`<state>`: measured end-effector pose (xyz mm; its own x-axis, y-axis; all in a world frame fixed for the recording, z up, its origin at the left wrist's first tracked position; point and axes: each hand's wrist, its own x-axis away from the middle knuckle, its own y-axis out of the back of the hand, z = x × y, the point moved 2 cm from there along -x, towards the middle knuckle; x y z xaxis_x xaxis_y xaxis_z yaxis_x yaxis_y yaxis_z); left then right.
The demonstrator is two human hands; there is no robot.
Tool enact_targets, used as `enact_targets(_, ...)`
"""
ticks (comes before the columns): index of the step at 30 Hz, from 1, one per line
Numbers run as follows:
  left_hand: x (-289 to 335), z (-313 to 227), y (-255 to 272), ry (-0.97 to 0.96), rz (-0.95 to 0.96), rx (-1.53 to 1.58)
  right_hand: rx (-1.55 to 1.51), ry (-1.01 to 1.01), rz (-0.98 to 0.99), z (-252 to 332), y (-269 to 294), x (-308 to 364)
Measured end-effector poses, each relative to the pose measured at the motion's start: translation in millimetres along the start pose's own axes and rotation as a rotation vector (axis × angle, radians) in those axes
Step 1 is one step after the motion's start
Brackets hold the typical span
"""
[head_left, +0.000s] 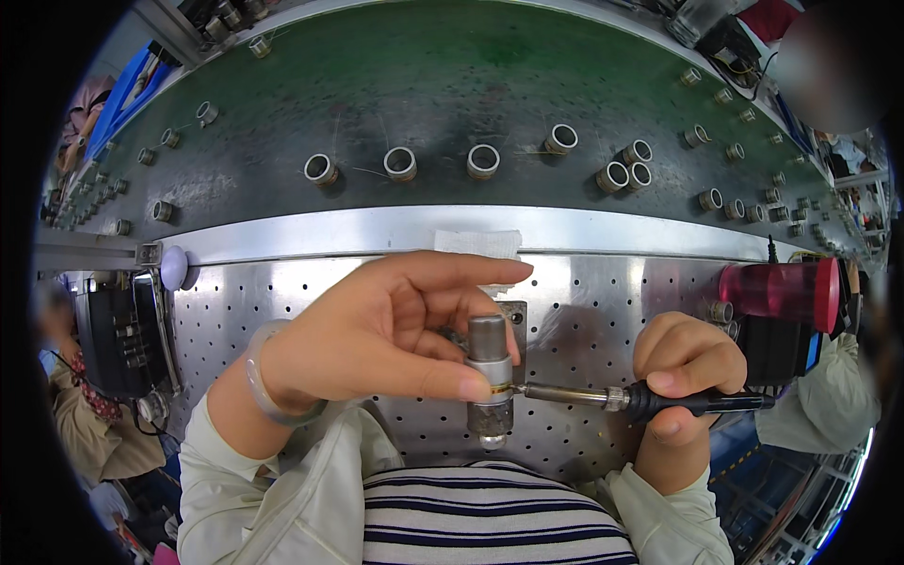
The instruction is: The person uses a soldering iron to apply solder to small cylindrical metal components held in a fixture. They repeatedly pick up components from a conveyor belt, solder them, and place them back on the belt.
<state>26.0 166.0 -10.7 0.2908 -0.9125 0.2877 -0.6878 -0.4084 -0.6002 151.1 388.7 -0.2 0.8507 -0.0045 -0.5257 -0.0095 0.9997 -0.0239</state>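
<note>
One metal cylinder (488, 363) stands nearly upright in front of the person, above the perforated metal surface (226, 330). The left hand (377, 330) holds it: the thumb presses on its side, other fingers curl behind it, and the index finger reaches out above its top. The cylinder shows a dark grey top, a paler silver middle with one narrow yellowish band (500, 389), and a dark lower part with a rounded shiny end. Any marking on the band is too small to read.

The right hand (692, 372) has its fingers closed around the black handle of one soldering iron (645, 403), whose tip points left and meets the cylinder at or just beside the band; exact contact is hard to tell.

On the green belt (443, 104) beyond, seven metal rings (399, 165) lie in the middle stretch: four spaced apart and three clustered to their right. More rings sit toward both ends, too small there to count surely. One white cloth (477, 245) lies at the belt's near edge, and one magenta container (777, 294) is at the right.
</note>
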Motion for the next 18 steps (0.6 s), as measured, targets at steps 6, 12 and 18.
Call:
enact_targets(6, 0.3, 1.1, 12.5, -0.009, 0.078, 0.153, -0.099, -0.087, -0.185, 1.1, 1.8, 4.9)
enact_targets(12, -3.0, 3.3, -1.2, 0.052, 0.018, 0.066, -0.056, -0.076, -0.005, 2.5, -2.1, 0.0)
enact_targets(18, -1.5, 3.5, -2.8, 0.032, -0.012, 0.050, 0.015, -0.089, -0.087, 4.4, -3.5, 1.0)
